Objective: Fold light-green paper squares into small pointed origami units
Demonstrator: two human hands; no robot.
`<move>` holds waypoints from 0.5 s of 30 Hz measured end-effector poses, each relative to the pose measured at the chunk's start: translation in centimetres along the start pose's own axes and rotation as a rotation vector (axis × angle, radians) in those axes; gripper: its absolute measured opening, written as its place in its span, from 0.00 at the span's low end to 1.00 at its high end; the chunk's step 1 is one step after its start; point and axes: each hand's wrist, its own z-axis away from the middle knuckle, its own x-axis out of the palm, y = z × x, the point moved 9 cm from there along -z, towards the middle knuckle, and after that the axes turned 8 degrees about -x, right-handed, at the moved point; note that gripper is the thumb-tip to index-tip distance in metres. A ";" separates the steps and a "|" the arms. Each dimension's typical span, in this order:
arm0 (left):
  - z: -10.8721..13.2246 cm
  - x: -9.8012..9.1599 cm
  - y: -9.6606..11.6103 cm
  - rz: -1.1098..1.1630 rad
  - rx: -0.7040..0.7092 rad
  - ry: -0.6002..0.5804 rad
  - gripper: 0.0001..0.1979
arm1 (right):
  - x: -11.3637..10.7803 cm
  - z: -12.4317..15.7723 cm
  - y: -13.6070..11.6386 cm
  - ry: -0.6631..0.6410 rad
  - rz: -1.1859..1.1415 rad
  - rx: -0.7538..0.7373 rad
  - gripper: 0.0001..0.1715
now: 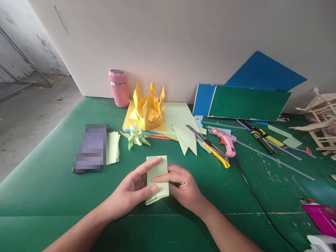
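Between my two hands is a small folded piece of light green paper, held just above the green table. My left hand grips it from the left, with thumb and forefinger lying across its front. My right hand holds its right edge, one finger laid over the front face and the thumb partly hidden behind. Farther back sit a small green paper flower and a larger yellow folded-paper piece with upright points. A stack of light green paper slips lies to the left.
On the right lie a yellow utility knife with its blade out, a pink glue gun with a trailing black cord, and glue sticks. A pink flask stands at the back; a blurred-out dark rectangular item lies left.
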 end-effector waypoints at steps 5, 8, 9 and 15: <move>0.3 -0.6 0.9 -0.060 0.151 0.029 0.31 | 0.2 -0.2 0.3 0.011 -0.218 0.101 0.08; 0.5 -0.3 1.3 -0.128 0.230 0.004 0.38 | -0.1 -0.3 0.7 0.040 -0.201 0.150 0.07; 0.6 -0.2 1.5 -0.181 0.263 0.026 0.39 | -0.3 -0.3 0.7 0.054 -0.179 0.155 0.08; 0.8 -0.3 2.8 -0.429 0.368 0.219 0.13 | -0.8 -0.5 0.6 0.119 -0.074 0.153 0.11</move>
